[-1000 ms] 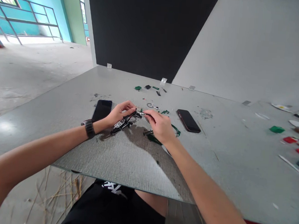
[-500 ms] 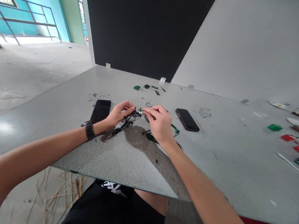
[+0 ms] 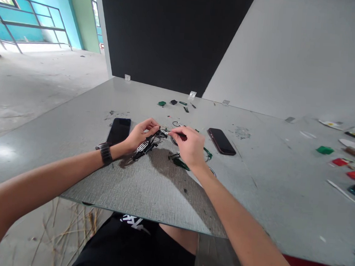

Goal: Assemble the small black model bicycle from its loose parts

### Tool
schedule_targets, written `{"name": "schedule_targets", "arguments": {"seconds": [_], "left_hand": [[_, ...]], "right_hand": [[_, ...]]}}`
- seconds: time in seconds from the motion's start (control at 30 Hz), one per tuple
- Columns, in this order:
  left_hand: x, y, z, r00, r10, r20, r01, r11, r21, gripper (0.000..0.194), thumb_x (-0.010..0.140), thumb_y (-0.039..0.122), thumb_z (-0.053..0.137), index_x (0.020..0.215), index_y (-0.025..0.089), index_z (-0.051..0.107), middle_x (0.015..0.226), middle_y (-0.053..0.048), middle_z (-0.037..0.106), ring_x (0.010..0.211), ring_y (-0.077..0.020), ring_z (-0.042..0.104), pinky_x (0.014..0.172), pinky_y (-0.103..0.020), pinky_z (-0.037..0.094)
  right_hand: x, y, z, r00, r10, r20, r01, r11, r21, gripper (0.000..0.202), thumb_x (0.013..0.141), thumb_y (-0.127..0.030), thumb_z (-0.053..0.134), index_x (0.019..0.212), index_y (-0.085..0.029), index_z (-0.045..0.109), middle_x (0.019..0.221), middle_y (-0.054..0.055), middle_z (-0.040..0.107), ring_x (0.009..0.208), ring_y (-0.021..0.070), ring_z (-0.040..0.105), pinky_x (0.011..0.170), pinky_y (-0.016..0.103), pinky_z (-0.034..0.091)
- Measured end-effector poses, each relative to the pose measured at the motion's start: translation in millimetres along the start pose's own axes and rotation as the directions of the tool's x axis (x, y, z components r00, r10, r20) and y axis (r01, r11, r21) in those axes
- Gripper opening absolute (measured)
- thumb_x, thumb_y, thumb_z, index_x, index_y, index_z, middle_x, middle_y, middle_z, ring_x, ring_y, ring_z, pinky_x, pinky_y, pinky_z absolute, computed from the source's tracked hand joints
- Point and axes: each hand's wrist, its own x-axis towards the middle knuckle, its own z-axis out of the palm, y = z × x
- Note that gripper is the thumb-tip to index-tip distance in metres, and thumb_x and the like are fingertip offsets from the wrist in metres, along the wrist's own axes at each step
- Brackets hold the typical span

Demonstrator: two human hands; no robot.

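My left hand (image 3: 142, 134), with a dark watch (image 3: 104, 153) on the wrist, is closed on the upper end of a small black model frame (image 3: 146, 148) with silver parts. Close to it, my right hand (image 3: 189, 144) is pinched, its fingertips at a small thin silver-looking piece too small to make out. Beneath and beside my right hand lie green model parts (image 3: 180, 163) with thin wheels, partly hidden by the hand. A small ring-like part (image 3: 176, 124) lies just beyond the fingers.
A dark phone (image 3: 119, 132) lies left of my hands, another phone (image 3: 222, 141) to the right. Small green and black pieces (image 3: 161, 103) lie farther back on the grey table (image 3: 271, 188). At the far right are a green block (image 3: 325, 150), red items (image 3: 340, 162) and a white strip.
Both hands stay nearly in place. The greenish piece seen between the fingertips before is less visible now, and the right fingertips have shifted slightly. The view has moved a little.
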Motion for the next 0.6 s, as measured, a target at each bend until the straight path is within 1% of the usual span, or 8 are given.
{"name": "schedule_targets", "arguments": {"seconds": [0.13, 0.2, 0.33, 0.43, 0.5, 0.6], "left_hand": [[-1, -1, -1.0, 1.000, 0.000, -0.003, 0.000, 1.000, -0.023, 0.022, 0.097, 0.040, 0.060, 0.092, 0.019, 0.060, 0.084, 0.000, 0.062, 0.075, -0.0120, 0.056, 0.073, -0.027, 0.043], [-1, 0, -0.8, 1.000, 0.004, -0.005, -0.004, 1.000, -0.021, 0.022, 0.097, 0.040, 0.060, 0.092, 0.019, 0.060, 0.084, 0.000, 0.062, 0.076, -0.0122, 0.056, 0.073, -0.027, 0.043], [-1, 2, 0.7, 1.000, 0.003, -0.010, -0.003, 1.000, -0.003, 0.021, 0.097, 0.038, 0.061, 0.091, 0.019, 0.061, 0.087, -0.002, 0.065, 0.078, -0.0133, 0.059, 0.075, -0.028, 0.045], [-1, 3, 1.5, 1.000, 0.006, -0.023, -0.006, 1.000, 0.012, 0.021, 0.096, 0.038, 0.061, 0.091, 0.019, 0.061, 0.087, -0.002, 0.065, 0.078, -0.0136, 0.059, 0.075, -0.028, 0.045], [-1, 2, 1.5, 0.999, 0.011, -0.034, -0.010, 1.000, 0.027, 0.021, 0.097, 0.039, 0.061, 0.091, 0.019, 0.061, 0.087, -0.002, 0.065, 0.078, -0.0139, 0.059, 0.075, -0.028, 0.045], [-1, 1, 1.0, 0.999, 0.025, -0.045, -0.023, 0.999, 0.045, 0.021, 0.097, 0.039, 0.061, 0.090, 0.019, 0.062, 0.087, -0.002, 0.065, 0.079, -0.0142, 0.059, 0.076, -0.029, 0.046]], "right_hand": [[1, 3, 1, 0.996, -0.041, 0.077, 0.042, 0.999, -0.018, 0.016, 0.098, -0.028, 0.060, 0.089, -0.022, 0.071, 0.083, 0.005, 0.073, 0.073, 0.0184, 0.063, 0.070, 0.032, 0.044], [3, 3, -1, 0.992, -0.042, 0.121, 0.045, 0.999, -0.026, 0.019, 0.100, -0.030, 0.056, 0.089, -0.022, 0.069, 0.081, 0.004, 0.072, 0.073, 0.0183, 0.062, 0.070, 0.031, 0.042], [9, -2, -6, 0.978, 0.041, 0.204, -0.039, 0.999, -0.012, 0.026, 0.100, -0.036, 0.054, 0.084, -0.021, 0.066, 0.067, 0.001, 0.065, 0.059, 0.0155, 0.052, 0.063, 0.030, 0.037], [12, -8, -8, 0.969, 0.092, 0.230, -0.097, 0.995, 0.013, 0.029, 0.099, -0.039, 0.055, 0.078, -0.021, 0.063, 0.060, -0.001, 0.058, 0.055, 0.0141, 0.046, 0.061, 0.030, 0.035], [12, -10, -7, 0.966, 0.100, 0.237, -0.108, 0.994, 0.023, 0.029, 0.100, -0.039, 0.053, 0.078, -0.021, 0.061, 0.060, -0.001, 0.056, 0.055, 0.0140, 0.045, 0.061, 0.031, 0.035], [9, -9, -4, 0.966, 0.089, 0.245, -0.102, 0.994, 0.039, 0.022, 0.102, -0.036, 0.047, 0.087, -0.022, 0.056, 0.068, 0.000, 0.059, 0.060, 0.0150, 0.049, 0.064, 0.031, 0.037]]}}
